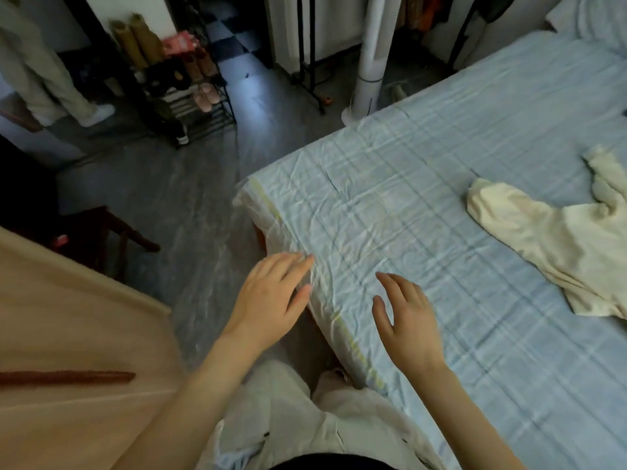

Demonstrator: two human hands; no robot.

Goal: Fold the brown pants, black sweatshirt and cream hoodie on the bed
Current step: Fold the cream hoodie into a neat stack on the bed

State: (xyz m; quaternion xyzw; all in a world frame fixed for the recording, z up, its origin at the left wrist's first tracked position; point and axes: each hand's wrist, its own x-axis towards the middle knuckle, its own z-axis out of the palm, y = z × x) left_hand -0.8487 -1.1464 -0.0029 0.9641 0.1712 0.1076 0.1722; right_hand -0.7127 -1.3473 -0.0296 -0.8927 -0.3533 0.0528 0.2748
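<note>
The cream hoodie (pixel 556 245) lies crumpled on the right side of the bed (pixel 424 184), partly cut off by the frame edge. My left hand (pixel 271 300) hovers open at the bed's near corner edge, fingers spread and holding nothing. My right hand (pixel 407 320) is open just to its right, above the pale blue checked sheet, also holding nothing. Both hands are well to the left of the hoodie. No brown pants or black sweatshirt are in view.
A black shoe rack (pixel 190 96) with several shoes stands across the grey floor. A white tower fan (pixel 369 62) and a clothes rail stand by the bed's far side. A wooden surface (pixel 68 351) is at lower left, a dark wooden stool (pixel 101 239) beside it.
</note>
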